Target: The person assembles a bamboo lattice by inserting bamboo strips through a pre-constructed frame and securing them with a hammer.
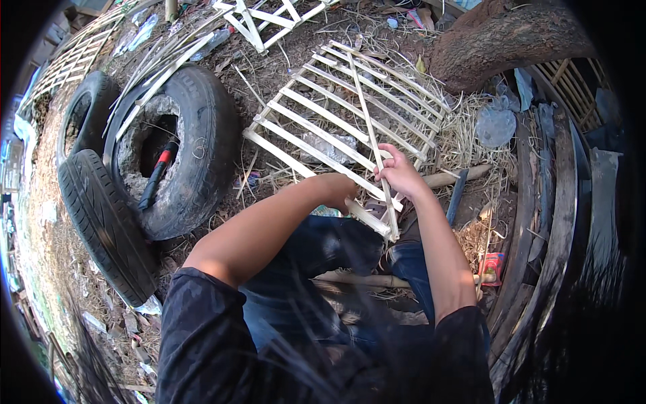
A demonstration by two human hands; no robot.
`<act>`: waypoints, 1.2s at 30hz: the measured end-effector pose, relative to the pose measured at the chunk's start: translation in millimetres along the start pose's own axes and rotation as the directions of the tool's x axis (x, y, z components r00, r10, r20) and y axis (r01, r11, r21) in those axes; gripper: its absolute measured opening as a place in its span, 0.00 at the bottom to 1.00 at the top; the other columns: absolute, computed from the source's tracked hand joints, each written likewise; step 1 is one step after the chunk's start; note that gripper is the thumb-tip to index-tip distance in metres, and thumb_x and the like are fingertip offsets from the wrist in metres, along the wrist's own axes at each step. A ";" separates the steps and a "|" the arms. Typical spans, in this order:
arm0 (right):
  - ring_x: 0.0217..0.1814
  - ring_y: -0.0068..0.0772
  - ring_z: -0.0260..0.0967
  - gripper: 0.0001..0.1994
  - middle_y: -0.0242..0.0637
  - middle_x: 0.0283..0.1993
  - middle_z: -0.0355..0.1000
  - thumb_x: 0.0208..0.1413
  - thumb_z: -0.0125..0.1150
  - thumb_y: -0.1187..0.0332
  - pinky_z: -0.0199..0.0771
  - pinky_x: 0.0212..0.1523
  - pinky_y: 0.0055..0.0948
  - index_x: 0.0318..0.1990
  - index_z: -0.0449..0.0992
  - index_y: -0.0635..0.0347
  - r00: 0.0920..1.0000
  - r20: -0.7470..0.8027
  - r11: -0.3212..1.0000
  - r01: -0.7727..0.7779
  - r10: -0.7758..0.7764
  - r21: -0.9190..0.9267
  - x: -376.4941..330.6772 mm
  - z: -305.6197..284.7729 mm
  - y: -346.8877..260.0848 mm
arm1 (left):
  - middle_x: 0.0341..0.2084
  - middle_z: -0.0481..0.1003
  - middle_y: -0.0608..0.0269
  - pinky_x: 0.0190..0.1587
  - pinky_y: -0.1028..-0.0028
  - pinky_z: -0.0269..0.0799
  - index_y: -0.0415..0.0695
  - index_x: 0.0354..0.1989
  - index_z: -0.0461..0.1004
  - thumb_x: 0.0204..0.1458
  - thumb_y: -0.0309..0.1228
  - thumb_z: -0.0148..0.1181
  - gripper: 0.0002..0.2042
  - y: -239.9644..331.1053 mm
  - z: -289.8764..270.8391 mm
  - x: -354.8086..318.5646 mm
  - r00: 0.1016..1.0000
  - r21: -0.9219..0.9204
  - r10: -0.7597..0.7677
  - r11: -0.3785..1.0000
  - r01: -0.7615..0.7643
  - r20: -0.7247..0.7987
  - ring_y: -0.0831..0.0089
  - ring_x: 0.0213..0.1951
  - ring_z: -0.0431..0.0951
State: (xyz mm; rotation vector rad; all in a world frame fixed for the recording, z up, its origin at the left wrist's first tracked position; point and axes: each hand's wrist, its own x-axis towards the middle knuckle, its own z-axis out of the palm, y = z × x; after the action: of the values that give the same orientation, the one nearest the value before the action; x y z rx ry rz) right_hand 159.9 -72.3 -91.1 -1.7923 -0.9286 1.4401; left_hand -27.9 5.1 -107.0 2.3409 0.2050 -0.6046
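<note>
So closest in you've got dark sleeves [202, 337] and blue jeans [282, 299], knees bent. Just past those, the right hand [402, 174] has a thin diagonal strip [363, 111] pinched between thumb and fingers. The left hand [340, 193] is at the near edge of the bamboo lattice [323, 114], close to the right one but not touching it; its fingers are mostly hidden, so can't tell how tight its grip is.

The lattice lies out in front, pale slats side by side with that strip running across them, and a pale stone [330, 146] shows through the gaps. Off to the right is a red packet [493, 268]. To the left, a big tire [219, 135] lies with a black, red-banded tool [160, 176] in its middle, and a treaded tire [101, 222] leans beside it. Farther out: a thick tree trunk [511, 44] and another slatted piece [250, 25].
</note>
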 end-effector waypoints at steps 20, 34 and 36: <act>0.30 0.25 0.69 0.38 0.33 0.30 0.71 0.47 0.54 0.79 0.69 0.34 0.26 0.69 0.53 0.46 0.990 -0.133 0.956 -0.087 0.050 -0.281 47.4 7.4 76.3 | 0.33 0.80 0.63 0.38 0.65 0.77 0.49 0.32 0.80 0.41 0.52 0.68 0.19 -6.4 41.5 35.2 0.956 0.327 -0.213 0.906 0.270 -0.201 0.66 0.38 0.81; 0.55 0.44 0.69 0.31 0.51 0.52 0.70 0.47 0.62 0.68 0.68 0.56 0.36 0.61 0.64 0.63 0.930 -0.317 0.905 0.037 -0.185 -0.423 2.5 -7.0 92.3 | 0.28 0.78 0.65 0.36 0.63 0.72 0.49 0.29 0.78 0.48 0.42 0.59 0.11 -24.3 54.1 47.6 0.865 0.506 -0.213 0.738 0.447 -0.454 0.68 0.35 0.79; 0.55 0.43 0.69 0.30 0.51 0.51 0.70 0.47 0.63 0.69 0.68 0.55 0.36 0.60 0.65 0.63 0.910 -0.323 0.880 0.086 -0.260 -0.467 -15.3 -11.8 95.8 | 0.30 0.79 0.63 0.37 0.59 0.71 0.48 0.32 0.78 0.51 0.37 0.56 0.08 -21.2 49.5 45.7 0.880 0.532 -0.206 0.730 0.430 -0.428 0.67 0.35 0.80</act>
State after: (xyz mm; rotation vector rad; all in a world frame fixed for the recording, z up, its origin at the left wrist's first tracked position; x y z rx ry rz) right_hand 181.4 -137.4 -160.7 -2.1454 -1.2423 0.7567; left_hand -12.4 -13.2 -173.4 3.0872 0.6853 -0.4603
